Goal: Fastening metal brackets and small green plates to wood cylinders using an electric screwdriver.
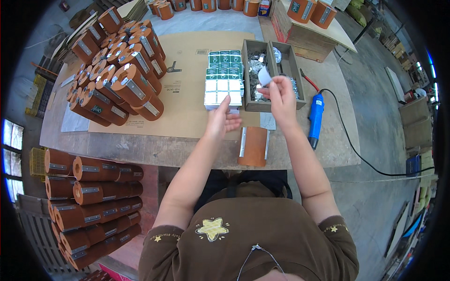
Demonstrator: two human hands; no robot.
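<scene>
My right hand (pixel 283 99) pinches a small white label (pixel 265 76) by its edge, held above the wooden parts box (pixel 274 107). My left hand (pixel 220 118) is at the near edge of a stack of label sheets (pixel 224 79), its thumb over the top sheet and its fingers spread. The far labels on the stack are green and white, while the near ones look plain white. Between my forearms, close to the table's front edge, a brown cylinder (pixel 254 147) lies on its side, with metal strips along both sides.
Brown cylinders (pixel 129 84) are piled on cardboard (pixel 180 103) to the left, with more stacked (pixel 98 192) below the table. A blue electric screwdriver (pixel 316 119) lies at the right, its black cord running off the edge. Further cylinders (pixel 307 11) stand at the back.
</scene>
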